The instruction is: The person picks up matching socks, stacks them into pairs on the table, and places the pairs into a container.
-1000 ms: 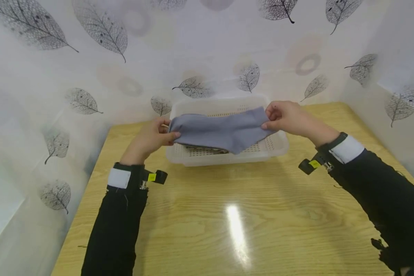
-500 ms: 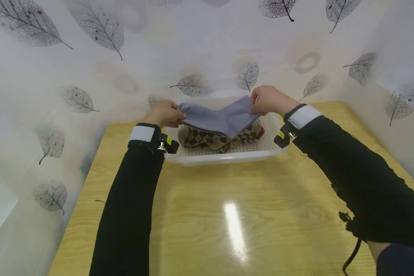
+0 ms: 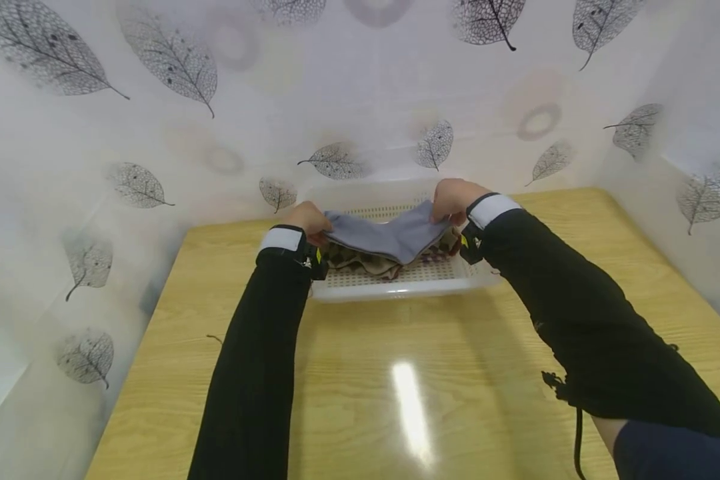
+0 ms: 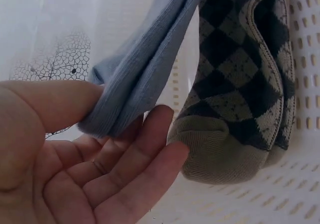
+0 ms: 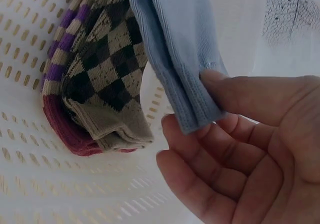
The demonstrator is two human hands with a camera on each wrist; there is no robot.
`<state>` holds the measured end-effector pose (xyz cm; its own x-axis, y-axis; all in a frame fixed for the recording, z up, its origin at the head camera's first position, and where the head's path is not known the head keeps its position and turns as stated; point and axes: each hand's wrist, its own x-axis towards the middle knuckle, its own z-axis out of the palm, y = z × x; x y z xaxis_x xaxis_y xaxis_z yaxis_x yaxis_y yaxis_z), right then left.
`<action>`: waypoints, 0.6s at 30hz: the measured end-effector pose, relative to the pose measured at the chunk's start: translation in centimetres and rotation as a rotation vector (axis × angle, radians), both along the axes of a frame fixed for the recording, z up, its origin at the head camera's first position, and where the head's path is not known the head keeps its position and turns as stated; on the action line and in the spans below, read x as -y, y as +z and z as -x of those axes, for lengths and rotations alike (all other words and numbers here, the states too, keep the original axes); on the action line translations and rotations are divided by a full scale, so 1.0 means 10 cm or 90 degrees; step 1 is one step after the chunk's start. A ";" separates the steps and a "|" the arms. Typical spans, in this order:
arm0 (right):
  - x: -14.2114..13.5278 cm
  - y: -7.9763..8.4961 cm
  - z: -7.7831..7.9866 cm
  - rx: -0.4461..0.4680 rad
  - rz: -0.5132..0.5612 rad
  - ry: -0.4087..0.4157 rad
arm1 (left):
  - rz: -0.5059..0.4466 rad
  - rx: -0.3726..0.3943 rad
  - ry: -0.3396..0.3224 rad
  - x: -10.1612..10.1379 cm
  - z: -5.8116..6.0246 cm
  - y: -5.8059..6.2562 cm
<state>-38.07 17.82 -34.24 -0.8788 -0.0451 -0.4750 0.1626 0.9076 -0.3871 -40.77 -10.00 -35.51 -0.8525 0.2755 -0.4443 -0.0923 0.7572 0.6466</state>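
A pair of blue-grey socks (image 3: 384, 239), laid flat against each other, stretches between both hands over a white plastic basket (image 3: 396, 289). My left hand (image 3: 308, 220) pinches one end between thumb and fingers. At the other end, my right hand (image 3: 454, 199) pinches the layered edge the same way. Below hang checkered dark green and beige socks (image 4: 235, 79) lying in the basket, their olive end close to my left fingertips. In the right wrist view, a purple-and-beige striped sock with a maroon end (image 5: 65, 126) lies alongside the checkered ones. The blue-grey socks hide part of those beneath.
The basket has slotted walls and stands at the back of a wooden table (image 3: 360, 373), close to a wall (image 3: 372, 87) printed with leaves. A dark cord (image 3: 579, 440) hangs by the right sleeve.
Both hands have moved inward and, lately, lower with the blue-grey socks, which sag more in the middle. The checkered socks beneath have come into view. Both hands keep their hold.
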 end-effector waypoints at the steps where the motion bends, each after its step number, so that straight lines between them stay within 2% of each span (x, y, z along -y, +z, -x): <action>1: -0.01 -0.02 0.01 0.015 0.009 -0.002 | -0.005 0.001 0.002 0.00 0.00 -0.01; 5: -0.03 -0.11 0.06 0.058 0.031 -0.002 | -0.018 -0.006 0.017 -0.02 0.01 -0.03; 11: 0.02 -0.20 0.10 0.072 0.074 -0.011 | 0.045 -0.054 0.028 -0.07 0.02 -0.07; 13: 0.03 -0.22 0.11 0.076 0.098 -0.024 | 0.074 -0.089 0.030 -0.08 0.03 -0.09; 18: 0.02 -0.27 0.13 0.089 0.125 -0.055 | 0.146 -0.209 0.027 -0.11 0.03 -0.08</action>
<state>-39.39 17.64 -36.98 -0.8102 -0.0761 -0.5812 0.3003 0.7977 -0.5230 -41.05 -8.89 -36.33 -0.9680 0.1616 -0.1920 0.0563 0.8854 0.4614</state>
